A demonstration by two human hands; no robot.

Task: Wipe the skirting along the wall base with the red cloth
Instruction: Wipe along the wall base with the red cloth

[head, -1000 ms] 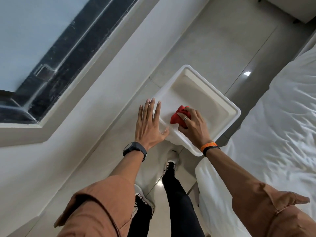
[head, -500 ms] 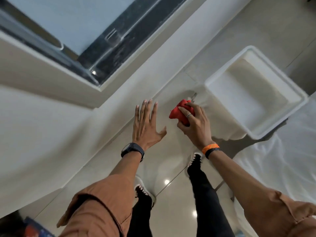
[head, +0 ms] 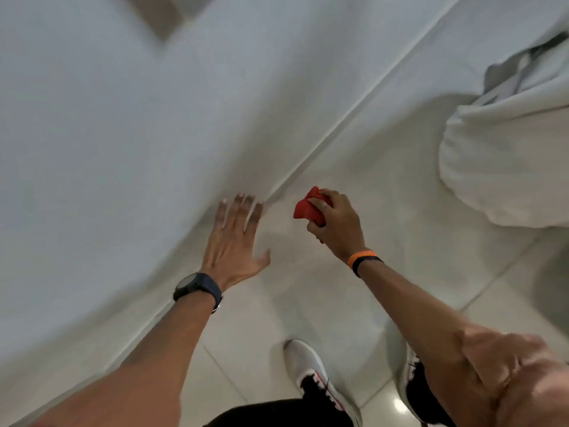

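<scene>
Bunched red cloth [head: 308,208] gripped in the right hand [head: 337,221], left hand [head: 232,245] flat and spread, empty, beside the pale skirting [head: 311,167].

Pale grey-white wall [head: 107,134] across the upper left, blurred by motion, with a dull brownish patch [head: 157,13] at the top edge, too smeared to identify. Floor [head: 354,288] of large glossy off-white tiles over the lower right, split by thin darker grout lines [head: 480,295] running diagonally. Bright glint of reflected light [head: 400,406] on the tile near the bottom edge. White rumpled bedding [head: 505,161] bulging in from the right, hanging close to the floor, soft shadow beneath it. Grey fabric [head: 505,78] bunched above the bedding at the top right corner.
</scene>
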